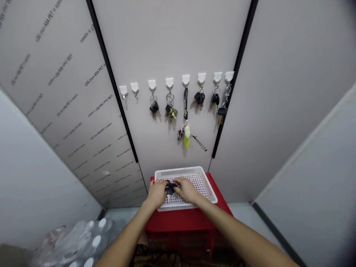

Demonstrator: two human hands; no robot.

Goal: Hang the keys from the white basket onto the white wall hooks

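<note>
A bunch of dark keys (170,188) is low in the white plastic basket (207,178), toward its left side. My left hand (157,193) reaches over the basket's left edge, with its fingers curled against the keys. From the other side, my right hand (187,189) has its fingers bent onto the same bunch. A silver key blade points down toward the basket's near side. My fingers partly hide the bunch, so I cannot see whether it is lifted off the basket floor.
The basket stands on a red table (178,220) against a grey wall panel. Above it, several white hooks (185,80) hold key bunches, one with a yellow-green tag (187,141). The two leftmost hooks (134,88) are bare. Plastic-wrapped bottles (96,241) stand at lower left.
</note>
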